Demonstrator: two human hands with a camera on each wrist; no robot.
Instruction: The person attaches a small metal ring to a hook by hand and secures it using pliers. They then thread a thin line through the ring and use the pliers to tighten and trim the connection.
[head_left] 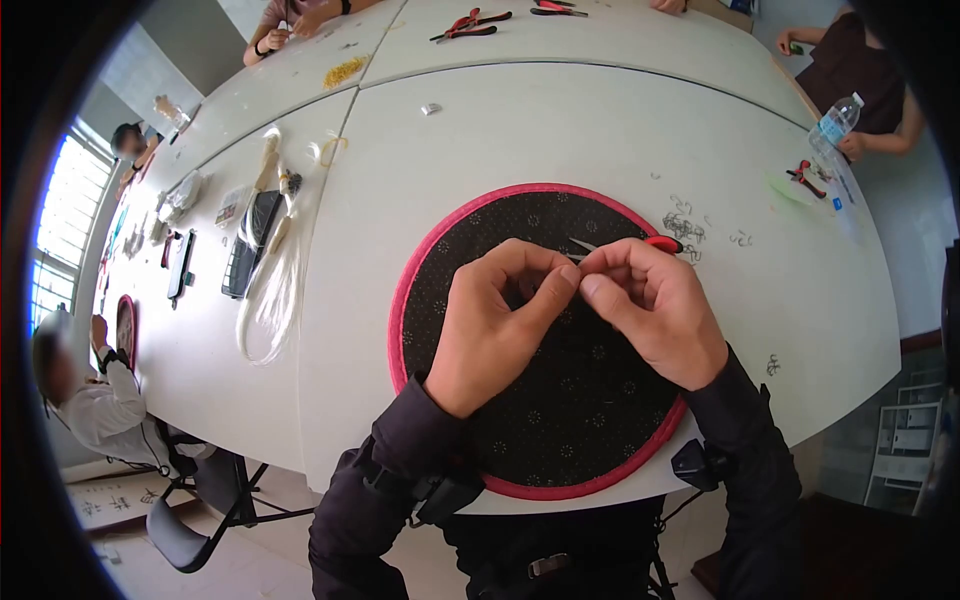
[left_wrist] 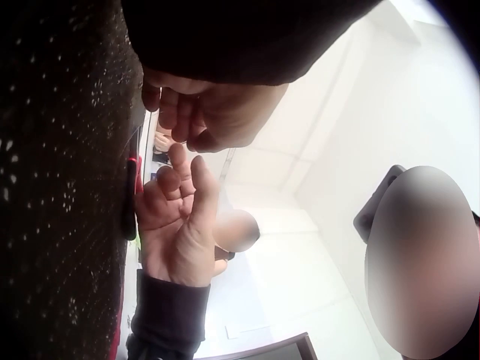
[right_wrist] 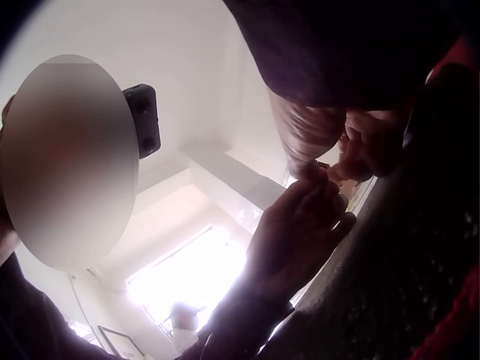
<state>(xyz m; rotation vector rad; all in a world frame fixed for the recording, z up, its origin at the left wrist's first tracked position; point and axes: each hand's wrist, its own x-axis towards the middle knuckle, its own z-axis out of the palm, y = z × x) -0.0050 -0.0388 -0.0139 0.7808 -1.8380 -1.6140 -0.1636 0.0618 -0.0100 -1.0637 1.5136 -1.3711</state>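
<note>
Over a round dark mat [head_left: 590, 400] with a pinkish-red rim, both hands meet fingertip to fingertip. My left hand [head_left: 500, 320] pinches with thumb and forefinger, and my right hand [head_left: 655, 310] does the same facing it. Between them is a tiny thin piece [head_left: 577, 258], nearly all hidden by the fingertips; I cannot tell its kind. Just beyond the hands lies a pair of red-handled pliers [head_left: 663, 243], metal tip pointing left, partly behind the right hand. In the right wrist view the left hand [right_wrist: 292, 232] reaches to the right fingers.
Small bent wire pieces [head_left: 683, 222] lie scattered right of the mat. A bundle of clear strands [head_left: 270, 310] and a black tray [head_left: 250, 245] are at left. More pliers [head_left: 470, 25] lie at the back; a water bottle [head_left: 838, 120] stands at the right. Other people sit around the table.
</note>
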